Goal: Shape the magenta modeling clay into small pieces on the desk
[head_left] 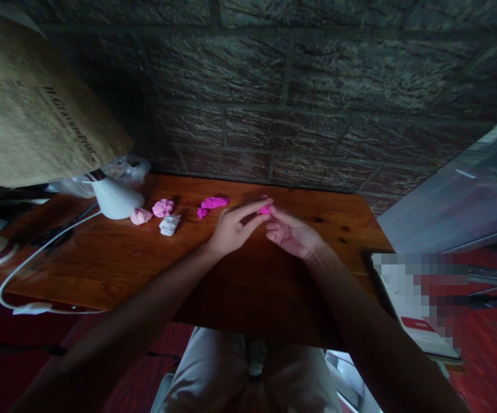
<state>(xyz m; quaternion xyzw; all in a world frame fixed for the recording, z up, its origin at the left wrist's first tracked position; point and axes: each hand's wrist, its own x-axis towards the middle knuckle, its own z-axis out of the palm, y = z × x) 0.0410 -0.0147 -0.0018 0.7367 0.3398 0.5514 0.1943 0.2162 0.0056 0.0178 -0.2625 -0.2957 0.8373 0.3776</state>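
Observation:
Between my two hands, above the wooden table, is a small piece of bright pink modelling clay. My left hand pinches it from the left with thumb and fingers. From the right, the fingertips of my right hand press on the same piece, its other fingers curled. Left of my hands lies a larger bright magenta lump of clay with a smaller bit beside it. Farther left sit a pink lump, a pale pink lump and a white lump.
A lamp with a white base and newsprint-patterned shade stands at the left of the wooden table. Its white cable hangs over the front edge. A brick-patterned wall rises behind. A partly blurred flat object lies at right.

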